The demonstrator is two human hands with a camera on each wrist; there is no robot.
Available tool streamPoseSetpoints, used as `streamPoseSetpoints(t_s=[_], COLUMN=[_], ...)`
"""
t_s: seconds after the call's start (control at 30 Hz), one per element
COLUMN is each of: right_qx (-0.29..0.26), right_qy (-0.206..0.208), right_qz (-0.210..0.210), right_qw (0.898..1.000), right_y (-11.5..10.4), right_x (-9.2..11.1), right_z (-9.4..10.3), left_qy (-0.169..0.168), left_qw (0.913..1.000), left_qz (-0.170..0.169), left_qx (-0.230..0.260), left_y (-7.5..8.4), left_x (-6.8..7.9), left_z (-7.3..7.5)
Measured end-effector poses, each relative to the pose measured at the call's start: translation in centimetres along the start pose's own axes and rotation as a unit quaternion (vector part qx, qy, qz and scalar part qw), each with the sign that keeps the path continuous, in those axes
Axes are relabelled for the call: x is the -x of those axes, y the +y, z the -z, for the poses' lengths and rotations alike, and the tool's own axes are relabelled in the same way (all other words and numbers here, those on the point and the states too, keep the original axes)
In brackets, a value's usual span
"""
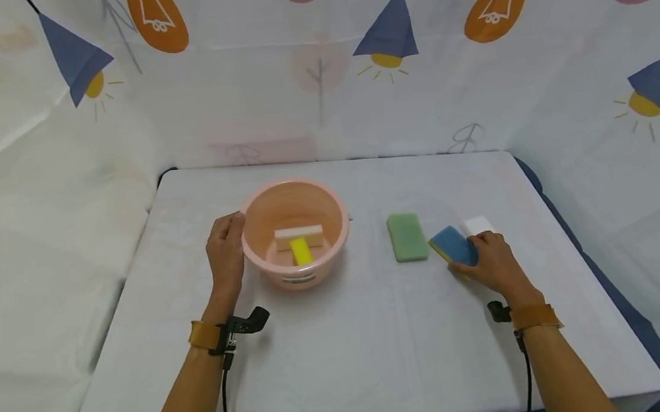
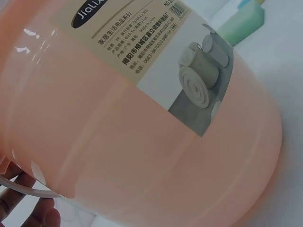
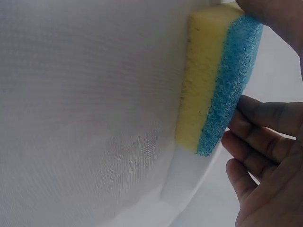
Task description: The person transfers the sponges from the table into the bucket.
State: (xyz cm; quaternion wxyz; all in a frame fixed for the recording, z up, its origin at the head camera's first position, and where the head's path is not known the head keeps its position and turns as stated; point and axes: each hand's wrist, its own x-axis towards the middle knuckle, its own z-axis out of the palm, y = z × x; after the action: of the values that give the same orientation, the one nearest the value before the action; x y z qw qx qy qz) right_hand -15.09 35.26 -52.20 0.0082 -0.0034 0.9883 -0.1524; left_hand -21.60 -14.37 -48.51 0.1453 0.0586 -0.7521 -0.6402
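A peach plastic bucket [image 1: 334, 245] stands left of the table's middle. My left hand [image 1: 228, 245] is at its left rim, and in the left wrist view the fingers [image 2: 45, 215] pinch the bucket's thin handle [image 2: 31, 189]. Inside lie a white block [image 1: 282, 240] and a smaller yellow piece [image 1: 301, 252]. On the right, my right hand [image 1: 493, 263] grips a sponge [image 1: 454, 246] by its edges, thumb on one side and fingers on the other. In the right wrist view the sponge shows a yellow foam layer and a blue scouring layer.
A green sponge [image 1: 407, 237] lies flat between the bucket and my right hand. Just beyond that hand lies a white block [image 1: 478, 225], partly covered. A white cloth covers the table [image 1: 345, 364], and printed white sheeting [image 1: 271, 92] hangs behind and at the sides.
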Motion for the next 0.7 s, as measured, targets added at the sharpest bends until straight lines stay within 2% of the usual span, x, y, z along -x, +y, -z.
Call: streamPoseSetpoints(t_s=[0.3,0.43,0.7], right_qx=[-0.009,-0.024,-0.048], right_qy=[0.020,0.031,0.062], right_qz=[0.006,0.014,0.056], right_qw=[1.000,0.999,0.995], right_y=[0.2,-0.7,-2.7], right_x=[0.3,0.5,0.1], right_z=[1.2,2.1,4.3], left_qy=[0.003,0.006,0.008], left_qw=[1.0000,0.9999,1.0000], left_qz=[-0.007,-0.009,-0.003], left_qx=[0.000,-0.002,-0.004], left_y=[-0.1,-0.1,0.2], left_x=[0.0,-0.1,0.2], left_z=[-0.1,0.0,0.0])
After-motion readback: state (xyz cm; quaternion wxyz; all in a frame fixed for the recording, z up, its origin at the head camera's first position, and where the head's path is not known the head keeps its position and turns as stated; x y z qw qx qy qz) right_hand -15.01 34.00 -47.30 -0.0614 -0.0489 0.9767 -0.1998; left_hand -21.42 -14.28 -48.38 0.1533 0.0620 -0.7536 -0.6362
